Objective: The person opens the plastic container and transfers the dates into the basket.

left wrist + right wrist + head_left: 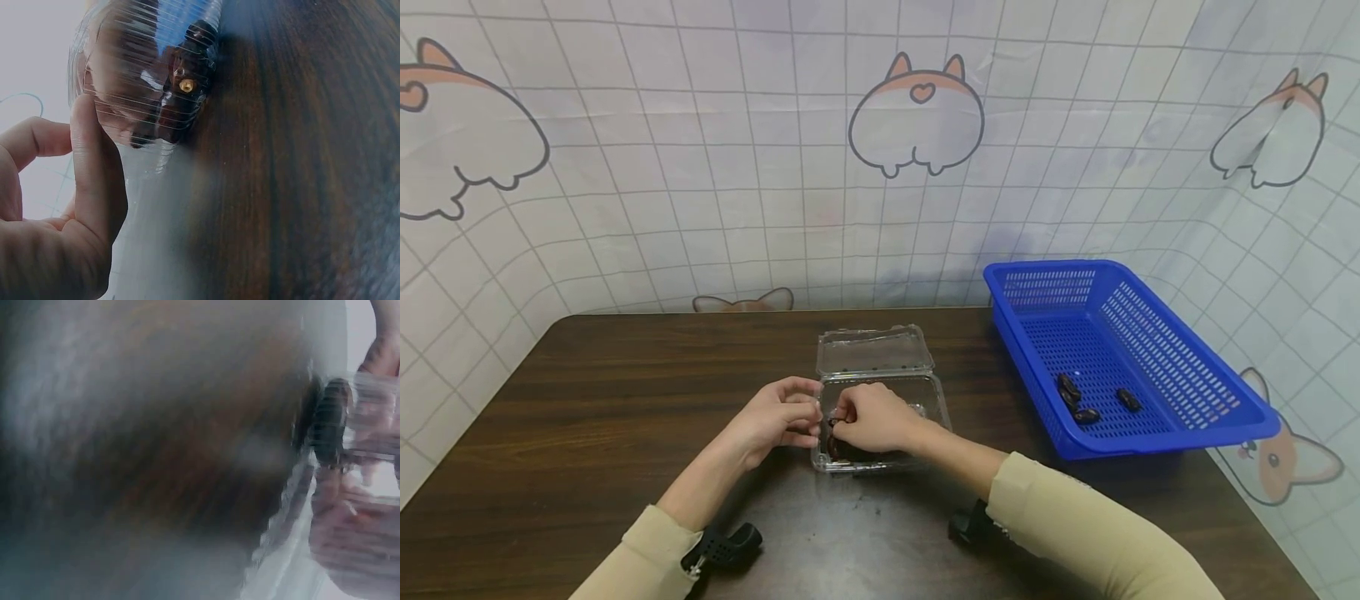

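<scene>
A clear plastic clamshell box (942, 408) stands at mid-table, its lid (874, 353) folded back toward the wall. Dark dates (187, 81) lie along its bottom, seen through the left wrist view's clear wall. My left hand (778, 417) holds the box by its left edge, the thumb (94, 169) against the wall outside. Inside the box, my right hand (880, 421) is lowered with bent fingers that pinch a date, mostly hidden beneath the hand. Through the plastic, the right wrist view shows one dark date (331, 422) and blurred fingers.
A blue slotted plastic basket (1022, 362) stands on the right, with several dates (1085, 416) on its floor. Dark wood-grain table (587, 400) extends to the left of the box. A patterned white cloth hangs behind and at the sides.
</scene>
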A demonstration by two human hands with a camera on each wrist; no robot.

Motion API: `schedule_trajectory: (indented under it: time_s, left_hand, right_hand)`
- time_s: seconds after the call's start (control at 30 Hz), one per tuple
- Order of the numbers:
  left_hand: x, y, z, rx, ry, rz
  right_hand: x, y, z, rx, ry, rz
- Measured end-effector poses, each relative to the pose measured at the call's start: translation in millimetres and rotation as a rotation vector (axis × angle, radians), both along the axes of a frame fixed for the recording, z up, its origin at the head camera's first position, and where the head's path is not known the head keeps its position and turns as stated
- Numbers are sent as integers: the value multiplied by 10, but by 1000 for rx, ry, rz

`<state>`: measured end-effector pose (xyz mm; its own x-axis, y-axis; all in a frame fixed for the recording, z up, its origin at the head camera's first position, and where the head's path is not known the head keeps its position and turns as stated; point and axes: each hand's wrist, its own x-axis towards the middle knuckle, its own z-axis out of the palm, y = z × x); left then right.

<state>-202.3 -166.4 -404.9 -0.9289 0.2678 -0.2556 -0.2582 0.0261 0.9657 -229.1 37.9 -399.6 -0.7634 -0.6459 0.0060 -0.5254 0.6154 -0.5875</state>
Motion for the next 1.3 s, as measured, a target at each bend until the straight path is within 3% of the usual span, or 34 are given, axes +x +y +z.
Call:
schedule_trajectory:
  time_s: [0.17,0.47,0.83,1.3]
  left_hand:
    - [-1,0,2,-11,3,3]
    - [2,-3,7,-16,5,1]
    - [-1,0,4,-9,4,2]
    - [-6,5,-12,-6,11,4]
  right_hand:
    - [-40,48,-3,-63,-66,-12]
    - [-52,159,45,-239,-319,-32]
    - [-54,262,142,-412,-580,-122]
    - [-23,404,264,-542,-644,-118]
